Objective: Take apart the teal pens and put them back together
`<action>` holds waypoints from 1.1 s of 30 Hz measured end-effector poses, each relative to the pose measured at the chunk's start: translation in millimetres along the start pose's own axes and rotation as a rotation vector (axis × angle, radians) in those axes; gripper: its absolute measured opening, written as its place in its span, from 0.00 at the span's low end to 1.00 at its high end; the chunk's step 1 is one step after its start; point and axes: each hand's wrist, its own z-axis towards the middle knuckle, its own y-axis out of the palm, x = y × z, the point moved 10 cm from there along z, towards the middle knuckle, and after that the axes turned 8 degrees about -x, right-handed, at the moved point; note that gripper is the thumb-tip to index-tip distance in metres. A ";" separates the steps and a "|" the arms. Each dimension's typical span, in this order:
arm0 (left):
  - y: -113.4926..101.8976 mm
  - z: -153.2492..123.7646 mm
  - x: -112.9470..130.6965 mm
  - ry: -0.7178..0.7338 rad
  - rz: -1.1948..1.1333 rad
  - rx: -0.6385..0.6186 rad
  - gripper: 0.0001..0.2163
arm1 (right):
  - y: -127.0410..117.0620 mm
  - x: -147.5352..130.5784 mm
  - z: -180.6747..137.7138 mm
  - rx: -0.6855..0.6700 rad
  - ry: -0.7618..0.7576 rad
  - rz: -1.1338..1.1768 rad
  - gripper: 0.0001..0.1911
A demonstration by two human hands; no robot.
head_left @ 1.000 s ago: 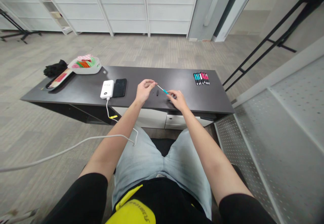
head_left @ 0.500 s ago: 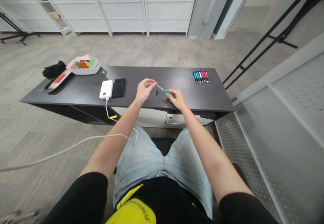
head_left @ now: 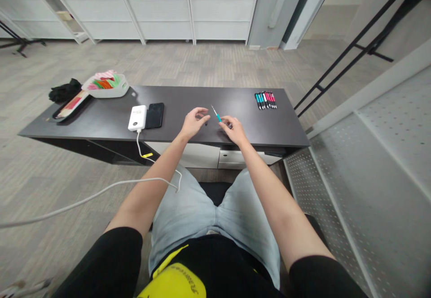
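Observation:
My right hand [head_left: 234, 130] is closed around a partly dismantled pen with a teal barrel [head_left: 218, 118]. A thin pale refill [head_left: 214, 110] sticks out of the barrel's upper end, pointing up and left. To its left, my left hand [head_left: 194, 122] hovers low over the tabletop, thumb and fingers parted, nothing visible between them. A small black pen part [head_left: 206, 123] lies on the dark table [head_left: 182, 95] just below the left thumb, partly covered by it.
Several teal, white and red pens [head_left: 266, 100] lie in a row at the right. Left of my hands are a black phone [head_left: 155, 115] and a white power bank [head_left: 137, 118] with a cable. Farther left stand a white basket [head_left: 109, 92] and a black tray [head_left: 72, 108].
My left hand has come off the refill's tip and lowered toward the small black part, its fingers parting. The pen in my right hand now points more steeply upward.

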 end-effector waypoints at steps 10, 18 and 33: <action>4.7 5.0 -25.5 -0.080 0.443 -0.094 0.18 | -2.8 1.1 -0.6 0.023 0.015 0.021 0.05; 12.8 -1.1 -24.9 0.024 0.471 -0.080 0.16 | -4.5 5.2 1.5 0.026 0.044 0.020 0.08; -20.3 3.8 -60.1 0.002 -0.296 0.235 0.07 | -3.5 -3.6 0.5 -0.013 -0.001 -0.198 0.11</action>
